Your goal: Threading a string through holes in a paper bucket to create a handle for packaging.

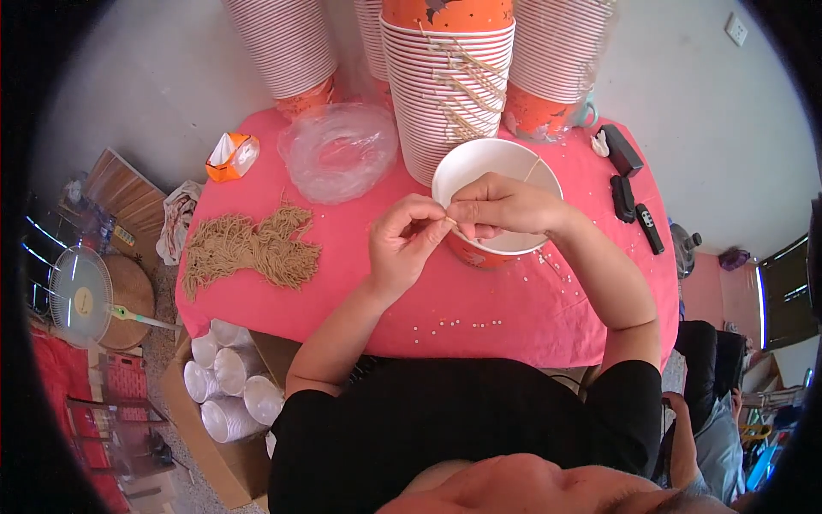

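Both hands meet over the near left rim of a white paper bucket [475, 161] with an orange outside, standing upright on the table. My left hand [401, 244] is closed in a pinch, a short bit of thin tan cord [451, 221] showing at its fingertips. Right against it, my right hand [512, 207] pinches at the same cord, its fingers curled over the bucket's opening. Another strand of cord [533, 166] sticks up at the bucket's far right rim. A bundle of tan cords [253, 248] lies to the left on the pink tablecloth.
Behind the bucket rises a tall stack of nested buckets [415, 103] with cords hanging from its rims. More stacks stand beside it. Clear plastic [338, 154] and an orange packet [231, 157] lie at the far left. Small white beads [454, 324] are scattered nearby. Black objects [623, 199] sit at right.
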`<state>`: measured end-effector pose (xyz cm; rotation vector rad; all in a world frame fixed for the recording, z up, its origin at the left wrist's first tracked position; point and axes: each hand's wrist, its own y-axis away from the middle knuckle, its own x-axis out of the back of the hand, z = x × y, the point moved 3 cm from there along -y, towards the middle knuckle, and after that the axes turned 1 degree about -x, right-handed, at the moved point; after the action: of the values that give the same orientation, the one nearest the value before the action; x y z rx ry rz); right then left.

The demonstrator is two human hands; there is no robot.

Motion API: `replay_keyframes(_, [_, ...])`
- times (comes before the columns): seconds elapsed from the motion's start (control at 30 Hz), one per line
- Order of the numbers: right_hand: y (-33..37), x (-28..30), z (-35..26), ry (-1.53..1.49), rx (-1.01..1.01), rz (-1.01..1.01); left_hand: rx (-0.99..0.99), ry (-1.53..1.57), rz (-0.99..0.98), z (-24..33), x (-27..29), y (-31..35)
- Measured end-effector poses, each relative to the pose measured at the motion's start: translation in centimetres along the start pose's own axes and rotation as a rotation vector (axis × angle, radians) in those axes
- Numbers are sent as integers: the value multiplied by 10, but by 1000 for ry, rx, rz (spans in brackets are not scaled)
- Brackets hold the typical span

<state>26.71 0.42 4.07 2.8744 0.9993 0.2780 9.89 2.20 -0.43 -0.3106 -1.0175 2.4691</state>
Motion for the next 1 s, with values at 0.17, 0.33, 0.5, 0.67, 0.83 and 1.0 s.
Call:
replay_keyframes(0.17, [-1, 1, -1, 23, -40, 26, 236, 216, 32, -8, 1, 9])
replay_keyframes(0.33, [-4, -5, 2, 305, 207, 324, 491, 442, 61, -13, 1, 6])
replay_keyframes(0.5, [8, -22, -11, 362, 378, 499, 703, 569, 139, -12, 2, 3])
replay_keyframes(0.67, [10, -29, -15, 633, 548, 539, 797, 725, 92, -11, 2, 3])
replay_keyframes(0.83, [13, -28, -15, 730, 686, 599, 848, 860, 38, -10, 2, 4])
replay_keyframes(1.0, [17, -27, -17, 547, 556, 564, 819, 861, 43, -12, 3, 6])
